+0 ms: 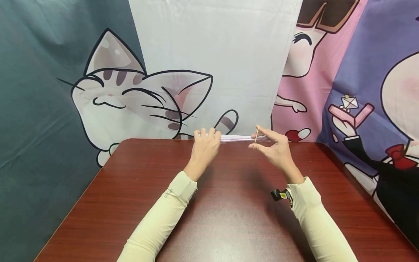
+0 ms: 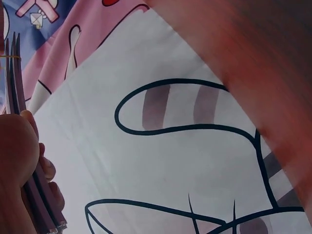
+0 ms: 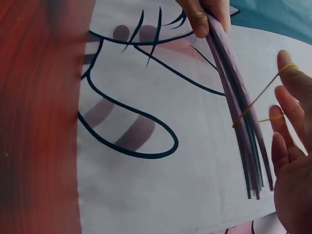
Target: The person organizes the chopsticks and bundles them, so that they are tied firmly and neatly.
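Note:
My left hand [image 1: 206,145] grips one end of a bundle of long thin strips [image 1: 236,138], pale purple with dark ones among them. The bundle is held up level in the head view, near the far table edge. My right hand [image 1: 277,148] is at its other end, thumb and fingers spread apart. A thin yellow rubber band [image 1: 256,138] is stretched across those fingers. In the right wrist view the rubber band [image 3: 261,96] passes round the strips [image 3: 234,87] near their free end. What the strips are made of, I cannot tell.
A dark red wooden table [image 1: 212,225] lies below both hands. Behind it hangs a cloth backdrop [image 1: 216,40] with a cartoon cat and figures. On my right wrist is a small black device [image 1: 278,195].

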`<state>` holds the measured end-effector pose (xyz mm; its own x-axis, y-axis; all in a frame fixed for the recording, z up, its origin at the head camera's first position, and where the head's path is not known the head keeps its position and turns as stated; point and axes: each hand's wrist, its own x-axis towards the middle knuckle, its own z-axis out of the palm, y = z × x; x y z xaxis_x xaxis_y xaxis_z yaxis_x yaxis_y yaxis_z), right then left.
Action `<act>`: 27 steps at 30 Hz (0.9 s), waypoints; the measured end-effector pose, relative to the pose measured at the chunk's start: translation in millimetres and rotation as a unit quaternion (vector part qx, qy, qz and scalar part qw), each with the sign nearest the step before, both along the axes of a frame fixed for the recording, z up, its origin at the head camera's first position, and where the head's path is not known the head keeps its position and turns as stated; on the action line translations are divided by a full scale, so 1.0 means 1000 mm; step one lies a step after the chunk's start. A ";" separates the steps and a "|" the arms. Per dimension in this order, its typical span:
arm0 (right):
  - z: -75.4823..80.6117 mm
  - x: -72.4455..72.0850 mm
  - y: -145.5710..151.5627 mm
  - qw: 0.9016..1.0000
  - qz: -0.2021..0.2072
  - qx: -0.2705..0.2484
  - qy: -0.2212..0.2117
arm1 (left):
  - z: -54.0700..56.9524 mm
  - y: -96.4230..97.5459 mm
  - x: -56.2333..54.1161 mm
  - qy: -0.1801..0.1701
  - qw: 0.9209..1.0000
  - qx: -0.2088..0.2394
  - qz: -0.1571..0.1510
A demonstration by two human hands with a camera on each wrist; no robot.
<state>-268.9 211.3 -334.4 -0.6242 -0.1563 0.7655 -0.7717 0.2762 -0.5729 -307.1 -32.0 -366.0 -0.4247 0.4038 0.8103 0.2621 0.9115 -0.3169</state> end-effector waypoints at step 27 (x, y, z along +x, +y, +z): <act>-0.009 0.010 -0.005 0.961 -0.101 -0.187 -0.174 | 0.001 -0.003 -0.001 -0.020 0.999 0.026 0.016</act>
<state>-259.2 206.6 -343.6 -0.8417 0.2407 0.4834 -0.4671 0.1247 -0.8754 -308.6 -35.3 -364.8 -0.4686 0.3477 0.8121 0.2433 0.9345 -0.2597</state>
